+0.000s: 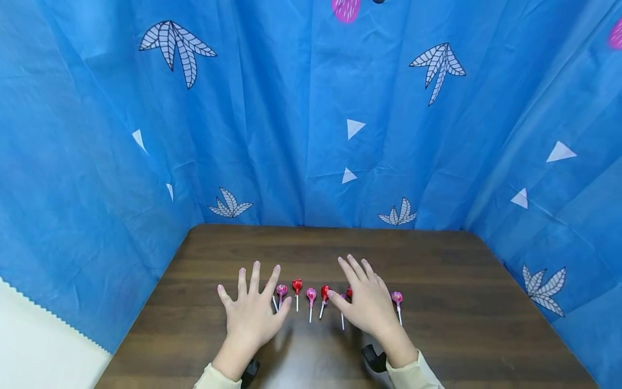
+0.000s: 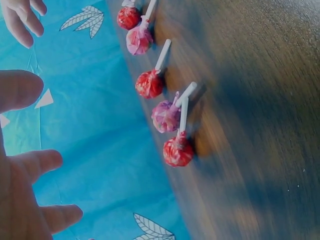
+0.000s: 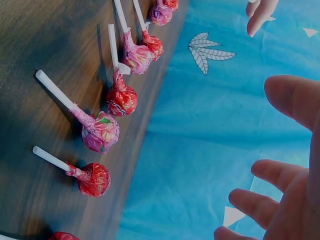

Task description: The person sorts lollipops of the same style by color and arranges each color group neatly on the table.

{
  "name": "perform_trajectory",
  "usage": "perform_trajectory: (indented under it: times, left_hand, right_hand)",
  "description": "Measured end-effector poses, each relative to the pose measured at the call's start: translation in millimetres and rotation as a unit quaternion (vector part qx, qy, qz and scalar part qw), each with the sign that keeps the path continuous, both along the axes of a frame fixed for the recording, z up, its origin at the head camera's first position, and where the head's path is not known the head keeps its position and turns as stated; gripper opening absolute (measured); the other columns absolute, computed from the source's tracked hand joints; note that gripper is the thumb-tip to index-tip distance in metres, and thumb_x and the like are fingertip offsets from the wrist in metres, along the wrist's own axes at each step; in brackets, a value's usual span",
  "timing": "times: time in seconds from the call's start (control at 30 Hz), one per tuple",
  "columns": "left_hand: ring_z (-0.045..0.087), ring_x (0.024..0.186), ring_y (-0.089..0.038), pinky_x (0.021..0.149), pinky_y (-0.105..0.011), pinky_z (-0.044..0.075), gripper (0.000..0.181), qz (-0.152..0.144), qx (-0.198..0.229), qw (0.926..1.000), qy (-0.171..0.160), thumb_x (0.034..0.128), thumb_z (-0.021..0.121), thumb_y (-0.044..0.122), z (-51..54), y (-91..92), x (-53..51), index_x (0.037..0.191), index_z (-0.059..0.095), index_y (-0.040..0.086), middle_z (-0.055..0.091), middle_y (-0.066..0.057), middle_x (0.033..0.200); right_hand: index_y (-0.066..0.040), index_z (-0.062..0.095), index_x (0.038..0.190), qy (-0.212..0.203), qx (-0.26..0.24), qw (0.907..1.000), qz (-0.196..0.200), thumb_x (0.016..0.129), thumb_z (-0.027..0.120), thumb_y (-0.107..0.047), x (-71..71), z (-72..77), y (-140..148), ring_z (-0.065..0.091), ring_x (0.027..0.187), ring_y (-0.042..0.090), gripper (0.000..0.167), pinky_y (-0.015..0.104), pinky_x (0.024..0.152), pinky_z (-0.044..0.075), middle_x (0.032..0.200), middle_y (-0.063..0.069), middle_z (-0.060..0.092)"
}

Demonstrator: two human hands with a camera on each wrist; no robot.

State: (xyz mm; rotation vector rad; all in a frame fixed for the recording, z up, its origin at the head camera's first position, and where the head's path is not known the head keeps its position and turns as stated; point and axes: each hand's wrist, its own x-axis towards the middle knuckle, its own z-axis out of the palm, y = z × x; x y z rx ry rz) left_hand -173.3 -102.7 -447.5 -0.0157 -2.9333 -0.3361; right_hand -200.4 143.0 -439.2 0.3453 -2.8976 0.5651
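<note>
Several wrapped lollipops lie in a loose row across the table, with their white sticks toward the person. A red lollipop (image 1: pixel 297 285) and a pink lollipop (image 1: pixel 311 294) show between the hands, beside another red lollipop (image 1: pixel 325 293). Over the row's left end, the left hand (image 1: pixel 250 316) is held with fingers spread, partly hiding a purple-pink lollipop (image 1: pixel 281 290) and its neighbour. The right hand (image 1: pixel 366 305), also holding nothing, hovers over the right part and covers some lollipops. Just past it lies one more pink lollipop (image 1: pixel 397 297). Both wrist views show the fingers apart from the candies.
The dark wooden table (image 1: pixel 437 270) has rounded far corners. A blue patterned curtain (image 1: pixel 277 135) hangs behind it and along both sides. Something white with a zigzag edge (image 1: pixel 44 340) shows at the lower left. Black wrist straps (image 1: pixel 374 358) sit below the sleeves.
</note>
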Motion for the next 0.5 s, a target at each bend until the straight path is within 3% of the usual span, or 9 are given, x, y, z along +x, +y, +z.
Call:
perform_trajectory:
  times: [0.5]
  left_hand:
    - [0.017,0.149,-0.05,0.107,-0.081,0.003,0.077,-0.005,0.005,1.0,-0.005,0.0887,0.057,0.063,7.6,-10.9,-3.5,0.155,0.033,0.033,0.026,-0.017,0.163]
  right_hand:
    - [-0.026,0.035,0.154,0.001,-0.039,0.9988,0.03,0.083,0.073,-0.055,-7.5,2.5,1.1,0.03,0.148,0.037,0.086,0.068,0.108,0.032,0.16,0.004,0.037]
